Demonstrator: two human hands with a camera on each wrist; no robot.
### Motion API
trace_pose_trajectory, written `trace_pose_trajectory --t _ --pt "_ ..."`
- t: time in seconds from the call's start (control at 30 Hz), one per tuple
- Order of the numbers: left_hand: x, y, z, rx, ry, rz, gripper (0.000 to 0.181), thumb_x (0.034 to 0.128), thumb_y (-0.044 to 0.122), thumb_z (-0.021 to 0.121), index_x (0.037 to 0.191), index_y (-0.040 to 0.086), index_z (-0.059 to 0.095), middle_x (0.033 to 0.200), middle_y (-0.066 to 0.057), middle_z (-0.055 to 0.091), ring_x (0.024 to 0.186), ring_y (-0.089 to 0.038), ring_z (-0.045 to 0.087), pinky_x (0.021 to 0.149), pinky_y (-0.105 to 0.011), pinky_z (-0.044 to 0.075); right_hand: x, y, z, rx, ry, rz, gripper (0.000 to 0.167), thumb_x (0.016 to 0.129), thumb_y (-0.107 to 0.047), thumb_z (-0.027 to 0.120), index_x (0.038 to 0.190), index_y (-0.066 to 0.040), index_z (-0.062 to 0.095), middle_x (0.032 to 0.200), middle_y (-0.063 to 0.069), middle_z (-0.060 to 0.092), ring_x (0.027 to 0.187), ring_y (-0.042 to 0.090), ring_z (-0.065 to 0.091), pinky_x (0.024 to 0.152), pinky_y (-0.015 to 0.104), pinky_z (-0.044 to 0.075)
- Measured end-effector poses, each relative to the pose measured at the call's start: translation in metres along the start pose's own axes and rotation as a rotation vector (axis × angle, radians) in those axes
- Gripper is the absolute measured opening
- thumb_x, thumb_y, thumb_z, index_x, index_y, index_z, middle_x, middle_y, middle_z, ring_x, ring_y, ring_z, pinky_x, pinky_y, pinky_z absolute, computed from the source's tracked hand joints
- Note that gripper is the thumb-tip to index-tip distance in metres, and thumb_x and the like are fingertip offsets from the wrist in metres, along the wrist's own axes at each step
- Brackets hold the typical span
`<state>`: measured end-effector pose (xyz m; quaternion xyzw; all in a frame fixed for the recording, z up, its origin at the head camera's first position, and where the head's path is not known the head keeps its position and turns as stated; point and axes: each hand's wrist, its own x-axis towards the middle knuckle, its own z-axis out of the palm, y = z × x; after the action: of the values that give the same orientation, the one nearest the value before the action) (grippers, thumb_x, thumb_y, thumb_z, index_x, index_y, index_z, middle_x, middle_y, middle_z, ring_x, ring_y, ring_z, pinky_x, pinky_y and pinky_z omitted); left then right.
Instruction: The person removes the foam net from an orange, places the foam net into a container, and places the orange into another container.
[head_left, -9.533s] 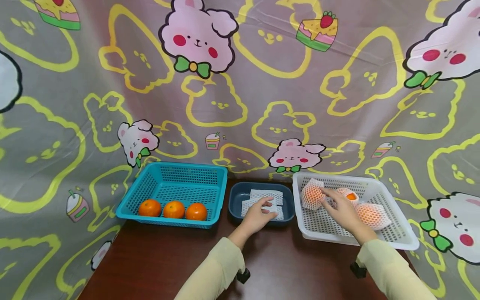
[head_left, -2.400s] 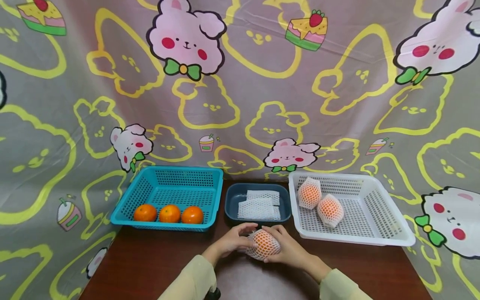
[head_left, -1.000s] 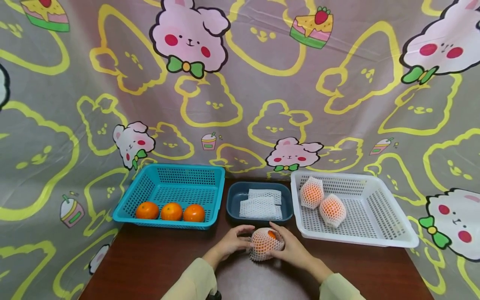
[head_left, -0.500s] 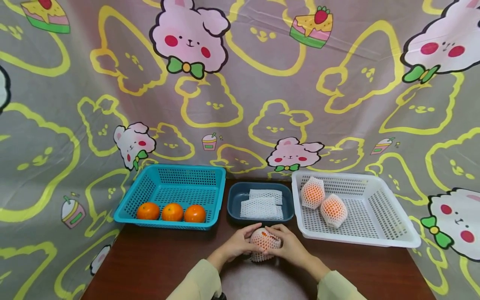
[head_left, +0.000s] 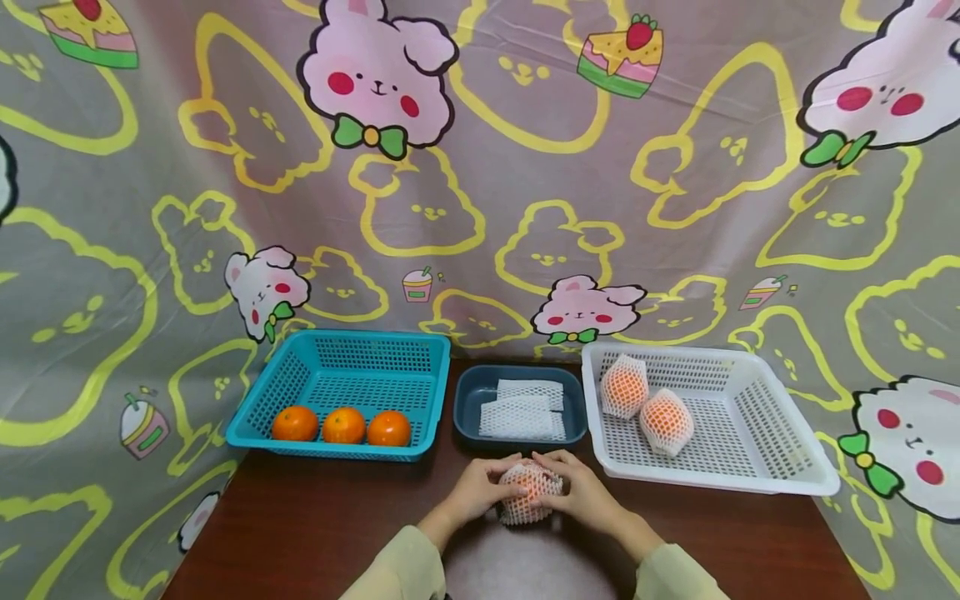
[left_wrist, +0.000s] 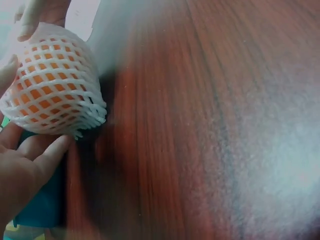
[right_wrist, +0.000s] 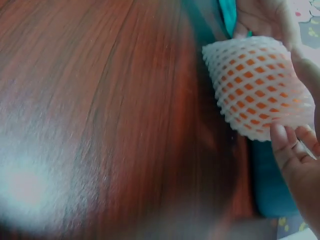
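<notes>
Between both hands, a netted orange is held over the near middle of the table, its white foam net wrapped around it. The left hand grips its left side and the right hand its right side, thumbs on the near face. In the left wrist view the net covers the fruit, with the left hand's fingers against it. The right wrist view shows the net's edge protruding at one end, and the right hand pinching the other end.
A teal basket with several bare oranges stands left. A dark blue tray behind the hands holds flat foam nets. A white basket at right holds two netted oranges. A patterned cloth hangs behind.
One netted orange has left the white basket for the hands, and another there sits differently. The bare orange patch seen through the held net's opening is now mostly covered; both hands have closed in around it.
</notes>
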<state>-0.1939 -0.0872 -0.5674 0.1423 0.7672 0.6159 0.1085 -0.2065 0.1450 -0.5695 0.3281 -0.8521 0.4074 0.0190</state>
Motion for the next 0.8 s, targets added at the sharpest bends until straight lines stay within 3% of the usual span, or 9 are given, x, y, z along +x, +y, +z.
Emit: trace_pose_trajectory --t 0.1,0.3,0.57,0.67,0.8 --pt "0.002 -0.001 0.001 0.082 0.044 0.050 0.041 0.0884 0.017 0.082 0.126 0.004 0.073 0.135 -0.017 0.064 0.129 -0.032 0.058 0.103 -0.033 0.047 -0.002 0.004 -0.002 0.040 -0.019 0.049 0.067 0.085 -0.029 0.084 0.139 0.004 0.060 0.122 0.008 0.061 0.109 0.021 0.059 0.089 0.033 0.052" --pt "0.005 -0.002 0.004 0.057 0.108 0.078 0.037 0.0855 0.015 0.085 0.120 0.006 0.077 0.127 -0.014 0.069 0.123 -0.025 0.063 0.100 -0.024 0.045 -0.003 0.007 -0.002 0.068 0.037 0.039 0.056 0.085 -0.026 0.085 0.130 0.003 0.068 0.108 0.002 0.060 0.098 0.010 0.055 0.081 0.025 0.049" --pt "0.004 -0.005 0.005 0.070 0.176 0.132 0.024 0.0837 0.006 0.084 0.107 -0.001 0.079 0.118 -0.013 0.073 0.113 -0.027 0.068 0.091 -0.023 0.052 0.004 -0.003 -0.005 0.168 0.037 0.112 0.033 0.086 -0.018 0.083 0.110 0.003 0.077 0.090 -0.003 0.062 0.079 0.003 0.055 0.065 0.023 0.051" --pt "0.003 -0.003 0.007 0.056 0.219 0.125 0.018 0.0828 0.001 0.083 0.101 -0.002 0.080 0.111 -0.013 0.075 0.108 -0.028 0.071 0.086 -0.025 0.055 0.007 -0.007 -0.003 0.147 0.057 0.052 0.020 0.084 -0.012 0.083 0.099 0.001 0.081 0.085 -0.005 0.063 0.076 0.002 0.055 0.062 0.023 0.051" --pt "-0.001 -0.002 0.010 0.010 0.282 0.128 0.011 0.0829 -0.005 0.080 0.093 -0.002 0.081 0.098 -0.011 0.077 0.099 -0.022 0.073 0.081 -0.025 0.057 0.009 -0.011 0.003 0.111 0.130 -0.112 0.010 0.080 0.001 0.084 0.090 0.000 0.082 0.083 -0.005 0.063 0.076 0.001 0.057 0.060 0.023 0.052"
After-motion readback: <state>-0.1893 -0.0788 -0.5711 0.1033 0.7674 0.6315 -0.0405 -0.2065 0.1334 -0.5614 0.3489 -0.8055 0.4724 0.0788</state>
